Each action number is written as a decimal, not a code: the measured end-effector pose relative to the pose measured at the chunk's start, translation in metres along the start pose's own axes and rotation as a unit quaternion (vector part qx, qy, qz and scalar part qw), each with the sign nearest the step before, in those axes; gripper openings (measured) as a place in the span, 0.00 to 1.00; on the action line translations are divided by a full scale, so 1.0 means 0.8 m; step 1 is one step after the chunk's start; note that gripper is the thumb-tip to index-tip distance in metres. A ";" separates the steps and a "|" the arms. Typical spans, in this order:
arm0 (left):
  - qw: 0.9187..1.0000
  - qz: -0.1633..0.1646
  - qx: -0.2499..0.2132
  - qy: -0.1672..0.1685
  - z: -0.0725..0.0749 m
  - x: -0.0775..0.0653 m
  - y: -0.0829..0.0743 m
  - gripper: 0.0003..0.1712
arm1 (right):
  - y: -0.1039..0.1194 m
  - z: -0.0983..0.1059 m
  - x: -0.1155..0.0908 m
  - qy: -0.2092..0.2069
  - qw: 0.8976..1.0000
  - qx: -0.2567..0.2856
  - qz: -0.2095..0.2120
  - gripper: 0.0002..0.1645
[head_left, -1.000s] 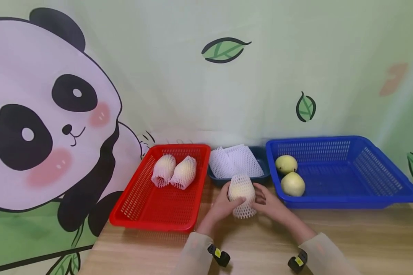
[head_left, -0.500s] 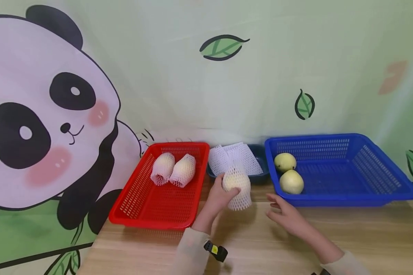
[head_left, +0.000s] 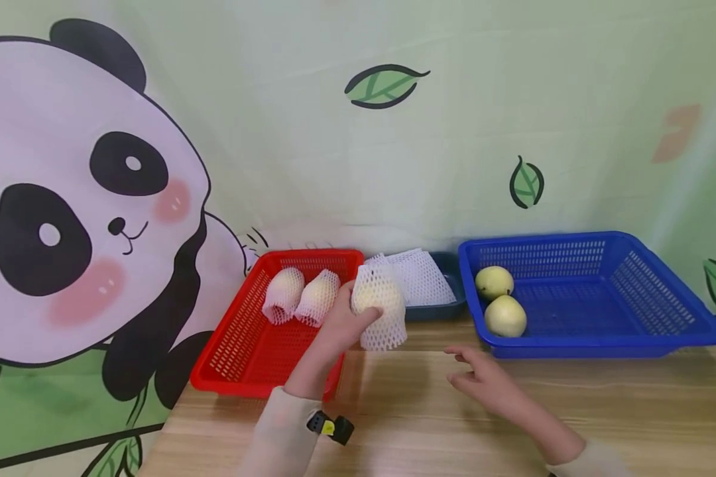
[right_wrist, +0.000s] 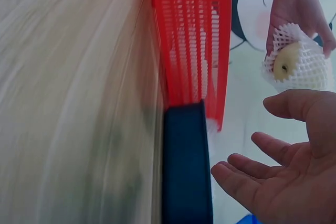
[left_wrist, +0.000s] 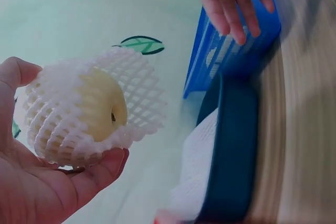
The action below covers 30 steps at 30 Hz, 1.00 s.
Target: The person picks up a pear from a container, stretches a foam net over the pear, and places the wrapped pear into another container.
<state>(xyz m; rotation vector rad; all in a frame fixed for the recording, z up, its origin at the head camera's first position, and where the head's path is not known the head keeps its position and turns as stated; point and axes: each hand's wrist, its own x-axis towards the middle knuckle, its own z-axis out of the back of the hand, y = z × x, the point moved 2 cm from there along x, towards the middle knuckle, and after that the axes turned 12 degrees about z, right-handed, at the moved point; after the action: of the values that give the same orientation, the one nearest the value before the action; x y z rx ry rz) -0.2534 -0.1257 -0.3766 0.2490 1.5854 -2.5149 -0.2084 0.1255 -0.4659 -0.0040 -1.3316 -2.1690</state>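
Observation:
My left hand (head_left: 345,324) grips a pale yellow pear (left_wrist: 102,106) wrapped in a white foam net sleeve (head_left: 388,324), held above the table beside the red basket's right rim. In the left wrist view the thumb and fingers wrap round the sleeve, and the pear's end shows through its mouth. My right hand (head_left: 483,381) hovers over the table in front of the blue basket, holding nothing; in the right wrist view its fingers (right_wrist: 262,169) are spread and relaxed. Two more sleeved pears (head_left: 317,298) lie in the red basket (head_left: 262,371).
Two bare pears (head_left: 506,317) sit at the left end of the blue basket (head_left: 596,348) on the right. Between the baskets, a dark teal tray (head_left: 435,311) holds flat foam net sleeves (head_left: 423,278). A panda-printed cloth (head_left: 274,132) hangs behind the wooden table (head_left: 406,424).
The right hand has let go of the sleeved pear and moved right, away from it. The left hand has carried the pear left toward the red basket.

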 end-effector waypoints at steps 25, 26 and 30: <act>0.969 0.080 0.231 0.043 0.153 0.027 -0.005 0.45 | 0.083 -0.088 0.064 0.021 0.967 -0.135 0.217 0.18; 0.966 0.080 0.242 0.049 0.155 0.029 -0.004 0.45 | 0.086 -0.093 0.066 0.023 0.963 -0.142 0.227 0.17; 0.953 0.080 0.286 0.064 0.157 0.041 -0.001 0.44 | 0.098 -0.113 0.076 0.048 0.948 -0.181 0.256 0.18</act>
<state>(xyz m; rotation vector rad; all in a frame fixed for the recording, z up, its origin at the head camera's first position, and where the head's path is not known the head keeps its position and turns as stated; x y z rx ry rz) -0.2925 -0.2407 -0.3298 0.5901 0.7833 -2.8042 -0.1945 -0.0030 -0.4297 -0.3453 -0.7515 -1.8976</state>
